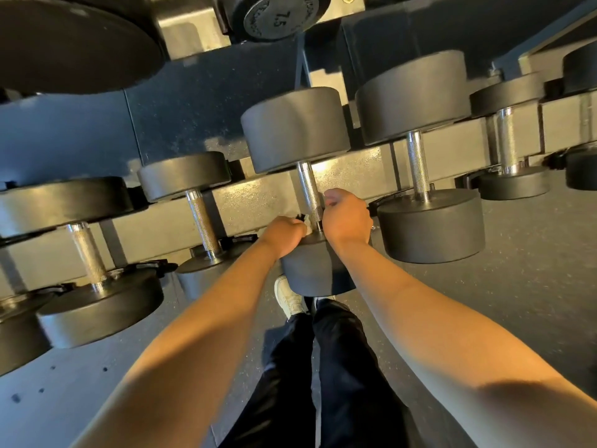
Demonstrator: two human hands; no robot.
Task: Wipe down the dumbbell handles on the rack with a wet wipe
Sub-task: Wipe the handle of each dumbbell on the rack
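Note:
A black dumbbell lies on the rack in front of me, its knurled steel handle (308, 189) running between a far head (295, 129) and a near head (311, 270). My left hand (284, 236) holds a bunched white wet wipe (307, 225) against the near end of that handle. My right hand (345, 215) curls around the same end of the handle from the right side. Both forearms reach in from the bottom of the view.
More dumbbells sit on the same rack shelf (245, 198): two to the left (203, 218) (89, 253) and two to the right (418, 166) (508, 140). A higher shelf holds a 7.5 dumbbell (277, 17). My legs and a white shoe (289, 297) are below.

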